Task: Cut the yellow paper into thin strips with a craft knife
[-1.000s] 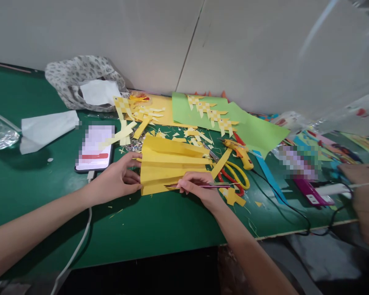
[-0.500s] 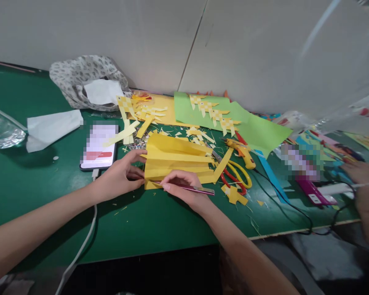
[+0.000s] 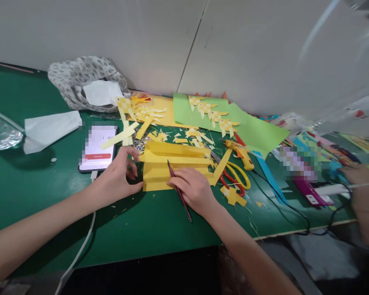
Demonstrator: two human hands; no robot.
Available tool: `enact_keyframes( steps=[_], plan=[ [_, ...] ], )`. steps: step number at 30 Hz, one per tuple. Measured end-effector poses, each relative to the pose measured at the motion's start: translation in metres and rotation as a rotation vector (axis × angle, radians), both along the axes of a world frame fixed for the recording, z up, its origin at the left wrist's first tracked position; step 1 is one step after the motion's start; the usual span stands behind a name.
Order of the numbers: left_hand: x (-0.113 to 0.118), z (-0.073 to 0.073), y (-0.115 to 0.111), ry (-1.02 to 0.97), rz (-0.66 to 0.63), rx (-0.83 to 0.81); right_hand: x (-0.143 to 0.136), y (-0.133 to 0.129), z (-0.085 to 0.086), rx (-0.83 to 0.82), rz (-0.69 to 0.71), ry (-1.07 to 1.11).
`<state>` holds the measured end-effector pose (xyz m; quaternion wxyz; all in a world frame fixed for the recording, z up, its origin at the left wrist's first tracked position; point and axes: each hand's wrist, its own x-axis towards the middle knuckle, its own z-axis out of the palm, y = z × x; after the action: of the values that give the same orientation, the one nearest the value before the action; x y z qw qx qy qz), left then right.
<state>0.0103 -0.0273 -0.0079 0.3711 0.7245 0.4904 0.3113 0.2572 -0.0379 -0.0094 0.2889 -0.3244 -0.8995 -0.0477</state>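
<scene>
In the head view, the pleated yellow paper [image 3: 160, 169] lies on the green bench [image 3: 135, 229] between the two hands, its folds running from side to side. The left hand [image 3: 121, 176] is at the paper's left edge, its grip spread: thumb by the near corner, fingers farther up, a gap between. The right hand [image 3: 192, 190] rests over the near part of the sheet, its grip closed around a slim maroon pointed tool [image 3: 180, 192], perhaps tweezers; the tip points away from the body, over the paper. Whether that tip touches is hard to tell.

The step in hand looks like working the folds. From here, the next move seems to call for the left fingers to steady that edge and for the tip to be lined up with a crease, lightly, as thin paper could tear. Just beyond the paper's right end lie scissors [image 3: 240, 176] and a yellow glue gun [image 3: 247, 160].
</scene>
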Motion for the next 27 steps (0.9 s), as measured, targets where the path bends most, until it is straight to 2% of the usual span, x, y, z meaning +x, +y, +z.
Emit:
enact_keyframes(
  steps=[2,4,7,9,14,19,27],
  plan=[
    [-0.002,0.000,0.000,0.163,0.013,0.187,-0.001,-0.001,0.001,0.026,0.012,-0.031],
    [-0.003,0.000,0.001,0.291,-0.056,0.364,-0.002,-0.002,0.002,0.020,0.021,-0.049],
    [-0.001,-0.004,0.002,0.324,-0.203,0.593,-0.003,-0.003,0.003,0.040,0.045,-0.054],
    [-0.001,-0.008,0.004,0.312,-0.256,0.702,-0.004,-0.004,0.004,0.089,0.056,-0.071],
    [-0.003,-0.012,0.006,0.379,-0.371,0.809,-0.007,-0.003,0.006,0.211,0.102,-0.169],
    [-0.005,-0.009,0.004,0.437,-0.447,0.901,-0.004,0.000,0.010,0.207,0.145,-0.281],
    [-0.006,-0.002,0.004,0.523,-0.563,0.926,0.035,-0.009,0.019,0.167,0.076,-0.386]
  ],
)
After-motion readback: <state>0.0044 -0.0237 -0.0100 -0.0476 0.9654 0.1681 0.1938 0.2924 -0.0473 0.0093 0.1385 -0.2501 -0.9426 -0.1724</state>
